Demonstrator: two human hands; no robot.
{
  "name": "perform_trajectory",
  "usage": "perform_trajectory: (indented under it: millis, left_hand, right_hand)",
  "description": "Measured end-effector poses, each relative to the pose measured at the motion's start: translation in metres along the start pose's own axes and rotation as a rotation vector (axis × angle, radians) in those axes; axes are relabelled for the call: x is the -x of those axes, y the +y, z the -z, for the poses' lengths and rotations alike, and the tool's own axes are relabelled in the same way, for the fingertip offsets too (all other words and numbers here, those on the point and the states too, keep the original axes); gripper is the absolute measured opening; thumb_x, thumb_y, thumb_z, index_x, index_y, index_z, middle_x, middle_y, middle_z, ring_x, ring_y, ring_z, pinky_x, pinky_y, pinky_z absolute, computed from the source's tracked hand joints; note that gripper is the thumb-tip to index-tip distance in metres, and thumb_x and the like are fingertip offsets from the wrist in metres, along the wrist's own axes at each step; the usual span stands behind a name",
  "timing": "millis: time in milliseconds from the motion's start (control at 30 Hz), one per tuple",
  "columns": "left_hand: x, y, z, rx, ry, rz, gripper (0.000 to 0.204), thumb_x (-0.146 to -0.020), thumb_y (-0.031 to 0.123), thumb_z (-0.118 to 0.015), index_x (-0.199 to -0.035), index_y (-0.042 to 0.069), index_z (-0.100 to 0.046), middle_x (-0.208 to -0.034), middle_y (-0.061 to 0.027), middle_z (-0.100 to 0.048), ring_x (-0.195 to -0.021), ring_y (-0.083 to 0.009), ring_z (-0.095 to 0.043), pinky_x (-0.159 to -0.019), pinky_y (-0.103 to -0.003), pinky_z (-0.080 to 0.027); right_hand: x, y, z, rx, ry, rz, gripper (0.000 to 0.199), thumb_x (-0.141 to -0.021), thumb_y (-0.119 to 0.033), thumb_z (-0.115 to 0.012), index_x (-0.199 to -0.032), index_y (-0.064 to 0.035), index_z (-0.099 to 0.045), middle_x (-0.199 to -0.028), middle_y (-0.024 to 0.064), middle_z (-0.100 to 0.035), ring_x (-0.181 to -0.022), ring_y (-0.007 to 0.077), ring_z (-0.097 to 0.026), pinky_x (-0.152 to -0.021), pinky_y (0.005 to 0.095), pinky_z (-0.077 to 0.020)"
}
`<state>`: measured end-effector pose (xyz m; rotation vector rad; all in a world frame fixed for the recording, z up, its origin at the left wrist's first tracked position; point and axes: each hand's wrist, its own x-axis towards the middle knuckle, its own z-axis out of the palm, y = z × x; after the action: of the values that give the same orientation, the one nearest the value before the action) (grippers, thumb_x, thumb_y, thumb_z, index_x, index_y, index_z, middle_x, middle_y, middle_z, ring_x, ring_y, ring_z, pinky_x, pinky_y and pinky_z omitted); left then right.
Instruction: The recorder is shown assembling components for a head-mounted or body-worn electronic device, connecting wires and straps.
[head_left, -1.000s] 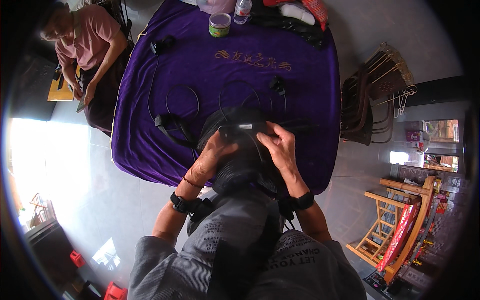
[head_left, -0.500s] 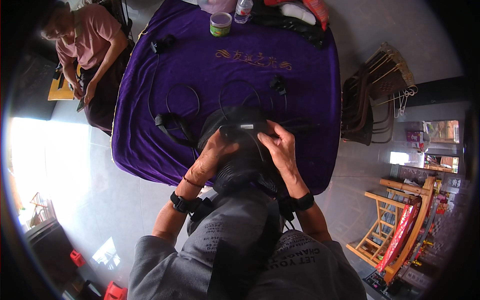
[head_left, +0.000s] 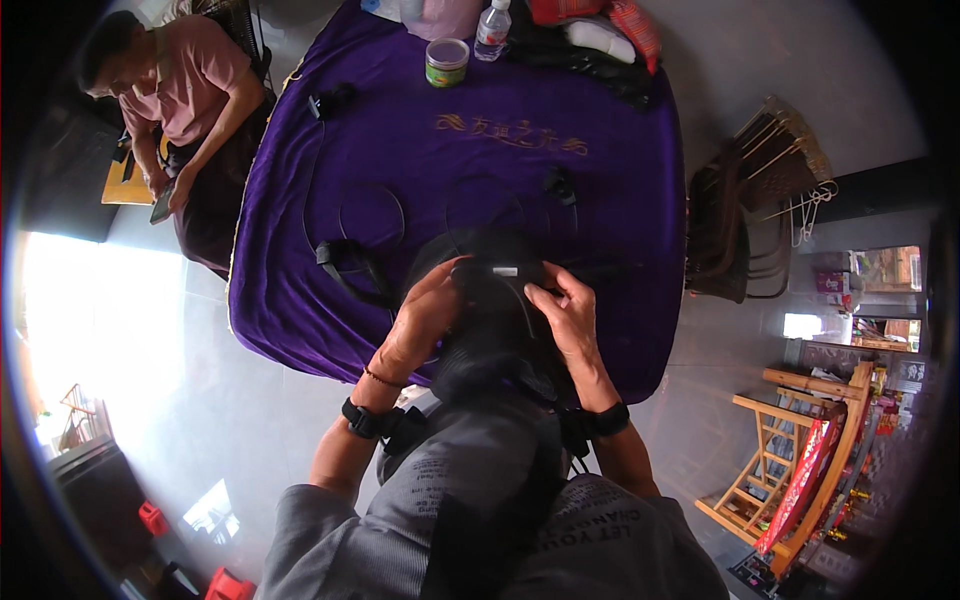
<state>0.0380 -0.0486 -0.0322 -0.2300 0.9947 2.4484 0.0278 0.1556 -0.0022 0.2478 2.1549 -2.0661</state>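
Head view, looking down past my grey shirt (head_left: pixel 420 535): I hold a dark flat device (head_left: pixel 485 272) between my two hands, above the near edge of a table spread with purple cloth (head_left: pixel 380 135). A pale patch (head_left: pixel 505 271) shows on its face. My left hand (head_left: pixel 425 310) closes around the left end, fingers curled together; their tips are lost against the dark. My right hand (head_left: pixel 570 312) pinches the right end, index finger at the far edge, thumb just below; whether the thumb presses on the case or the thin cable (head_left: pixel 530 318) beside it, I cannot tell.

To handle this well, I judge, my left grip should steady the weight while my right thumb and finger do the fine work, gently, without tugging the cable. Tilting the device toward light would help, since black mesh (head_left: pixel 475 350) lies behind it. A black strap (head_left: pixel 350 272) rests to the left, clear of my fingers.
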Motion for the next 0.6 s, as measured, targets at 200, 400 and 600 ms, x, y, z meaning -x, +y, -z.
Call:
perform_trajectory:
  millis: [200, 400, 600]
  left_hand:
    - [0.0034, 0.0044, -0.0016, -0.343, 0.047, -0.071, 0.045, -0.087, 0.011, -0.052, -0.131, 0.002, -0.046, -0.108, -0.0046, -0.062, -0.098, -0.0112, -0.058, -0.089, -0.026, -0.045]
    - [0.0034, 0.0028, -0.0007, -0.447, 0.089, -0.08, 0.046, -0.085, 0.009, -0.053, -0.129, 0.001, -0.048, -0.103, -0.0043, -0.064, -0.094, -0.0093, -0.058, -0.085, -0.023, -0.046]
    - [0.0014, 0.0016, 0.0053, -0.477, 0.078, -0.092, 0.046, -0.083, 0.011, -0.053, -0.128, 0.0, -0.049, -0.101, -0.0046, -0.065, -0.09, -0.0093, -0.058, -0.083, -0.023, -0.046]
  right_hand:
    - [-0.0001, 0.0055, 0.0014, 0.03, -0.023, -0.006, 0.037, -0.082, -0.009, -0.064, -0.114, 0.0068, -0.057, -0.097, 0.0116, -0.065, -0.081, 0.0133, -0.063, -0.073, 0.0238, -0.0495]
    - [0.0018, 0.0091, 0.001, 0.046, -0.027, -0.017, 0.037, -0.082, -0.01, -0.064, -0.114, 0.0065, -0.057, -0.094, 0.0111, -0.066, -0.077, 0.0129, -0.063, -0.072, 0.0235, -0.0492]
    - [0.0027, 0.0088, 0.0013, 0.049, -0.028, -0.031, 0.037, -0.082, -0.009, -0.064, -0.115, 0.0061, -0.057, -0.091, 0.0108, -0.066, -0.076, 0.0124, -0.063, -0.069, 0.0226, -0.0488]
